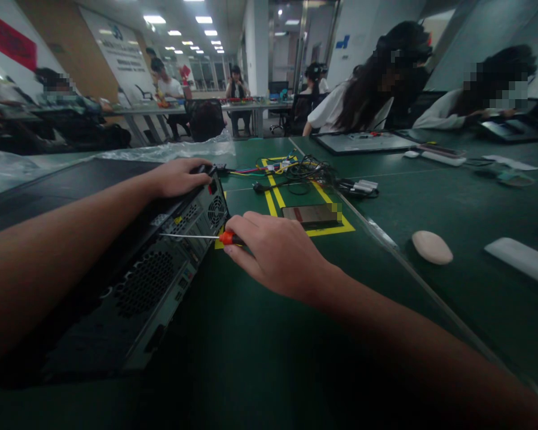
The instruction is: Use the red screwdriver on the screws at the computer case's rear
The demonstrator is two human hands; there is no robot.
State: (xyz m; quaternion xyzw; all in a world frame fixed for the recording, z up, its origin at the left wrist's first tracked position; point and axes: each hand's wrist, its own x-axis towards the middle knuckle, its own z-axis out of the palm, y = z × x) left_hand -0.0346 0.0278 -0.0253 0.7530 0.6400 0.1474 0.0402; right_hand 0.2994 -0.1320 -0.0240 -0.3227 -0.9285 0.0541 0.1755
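Note:
A black desktop computer case (78, 176) lies at the left with its grey rear panel (159, 307) turned towards me. My left hand (182, 177) lies on the case's top by the far rear corner, fingers stretched out. In my right hand (275, 251) is a screwdriver (225, 238), its orange and black handle wrapped by my fingers. The long thin shaft points left. Its tip reaches the rear panel near the upper edge, above the round vent grille (146, 283); whether it sits in a screw I cannot tell.
On the green table (251, 352), yellow tape (311, 232) frames a brown flat box (309, 215) and tangled cables (309, 170). A pale mouse (431, 247) and a white bar (522, 260) lie right. Clear plastic (197, 149) lies behind the case. Co-workers (358, 95) sit across the table.

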